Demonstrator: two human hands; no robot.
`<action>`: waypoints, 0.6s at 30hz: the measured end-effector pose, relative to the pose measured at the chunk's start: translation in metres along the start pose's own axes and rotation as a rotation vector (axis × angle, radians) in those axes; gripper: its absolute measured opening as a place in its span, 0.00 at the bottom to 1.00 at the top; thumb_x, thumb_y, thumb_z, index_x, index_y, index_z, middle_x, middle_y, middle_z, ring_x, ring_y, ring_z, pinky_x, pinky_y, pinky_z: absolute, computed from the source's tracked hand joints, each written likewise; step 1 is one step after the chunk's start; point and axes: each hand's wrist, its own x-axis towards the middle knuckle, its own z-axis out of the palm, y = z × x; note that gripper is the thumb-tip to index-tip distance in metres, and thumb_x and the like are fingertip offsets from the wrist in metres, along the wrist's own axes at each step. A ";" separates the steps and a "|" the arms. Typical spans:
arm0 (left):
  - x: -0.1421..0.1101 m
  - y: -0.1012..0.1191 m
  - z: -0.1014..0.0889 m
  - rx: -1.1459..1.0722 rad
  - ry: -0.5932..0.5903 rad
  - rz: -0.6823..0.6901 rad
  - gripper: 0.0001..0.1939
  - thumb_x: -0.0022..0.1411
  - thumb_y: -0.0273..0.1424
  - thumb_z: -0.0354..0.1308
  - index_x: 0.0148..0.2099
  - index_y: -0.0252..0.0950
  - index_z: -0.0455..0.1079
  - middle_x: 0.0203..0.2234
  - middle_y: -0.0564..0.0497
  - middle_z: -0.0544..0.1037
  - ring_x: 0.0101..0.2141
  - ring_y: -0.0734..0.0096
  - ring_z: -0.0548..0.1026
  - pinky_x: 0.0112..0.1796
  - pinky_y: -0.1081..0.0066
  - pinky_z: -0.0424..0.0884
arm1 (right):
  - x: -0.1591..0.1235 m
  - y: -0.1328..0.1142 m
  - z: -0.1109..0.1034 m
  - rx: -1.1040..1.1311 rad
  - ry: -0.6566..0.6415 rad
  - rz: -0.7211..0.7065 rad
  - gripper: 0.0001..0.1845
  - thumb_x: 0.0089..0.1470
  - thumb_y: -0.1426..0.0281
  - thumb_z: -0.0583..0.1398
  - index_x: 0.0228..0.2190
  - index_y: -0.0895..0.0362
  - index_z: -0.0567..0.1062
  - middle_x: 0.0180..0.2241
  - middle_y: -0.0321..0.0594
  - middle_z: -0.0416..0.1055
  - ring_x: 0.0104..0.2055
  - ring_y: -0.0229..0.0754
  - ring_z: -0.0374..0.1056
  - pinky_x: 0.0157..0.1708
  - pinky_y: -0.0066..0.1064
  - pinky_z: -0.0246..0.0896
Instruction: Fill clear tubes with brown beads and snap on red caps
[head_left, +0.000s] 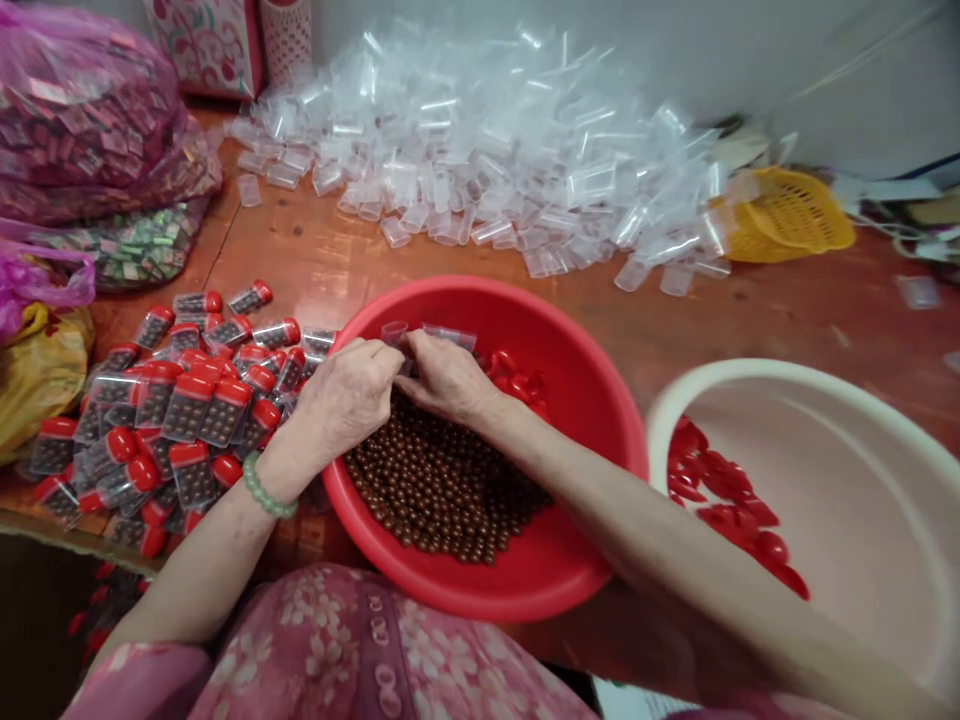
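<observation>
Left hand (346,398): fingers curled inward over the red basin, tips against the right hand; any pinch is hidden.
Right hand (444,378): fingers bent down and pressed toward the left hand; grip cannot be told.
Nearest item: a clear plastic tube (394,333) stands just above the fingertips; whether held cannot be told.
Red basin (592,390): under both hands, holding brown beads (442,480) and red caps (514,375).
Left of basin: bead-filled capped tubes (191,410) heaped on the desk (322,250).
Right of basin: white basin (720,373) holding more red caps (739,480).
Far side: empty tubes (480,170), larger heap; yellow basket (787,215); pink plastic bag (75,110).
Progress: part filled and capped; many tubes empty, beads and caps unused.
</observation>
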 end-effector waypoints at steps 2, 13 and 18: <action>0.000 -0.001 0.000 -0.004 -0.001 -0.001 0.13 0.64 0.21 0.44 0.41 0.30 0.71 0.36 0.43 0.77 0.39 0.64 0.73 0.42 0.66 0.70 | -0.008 -0.002 -0.007 0.048 0.065 -0.053 0.18 0.56 0.67 0.58 0.45 0.64 0.69 0.43 0.53 0.74 0.45 0.51 0.69 0.45 0.38 0.62; 0.004 0.000 0.001 -0.029 -0.003 0.006 0.14 0.64 0.22 0.44 0.39 0.30 0.72 0.34 0.44 0.78 0.36 0.65 0.74 0.41 0.67 0.69 | -0.081 -0.029 -0.013 -0.561 -0.397 -0.066 0.14 0.52 0.84 0.51 0.32 0.66 0.76 0.32 0.58 0.72 0.35 0.55 0.70 0.30 0.41 0.61; 0.005 0.001 -0.002 -0.021 -0.026 -0.015 0.14 0.64 0.23 0.44 0.39 0.30 0.72 0.33 0.44 0.77 0.36 0.65 0.74 0.40 0.67 0.69 | -0.071 -0.048 0.008 -0.439 -0.484 -0.259 0.14 0.53 0.84 0.52 0.36 0.66 0.76 0.34 0.55 0.73 0.37 0.50 0.71 0.35 0.38 0.65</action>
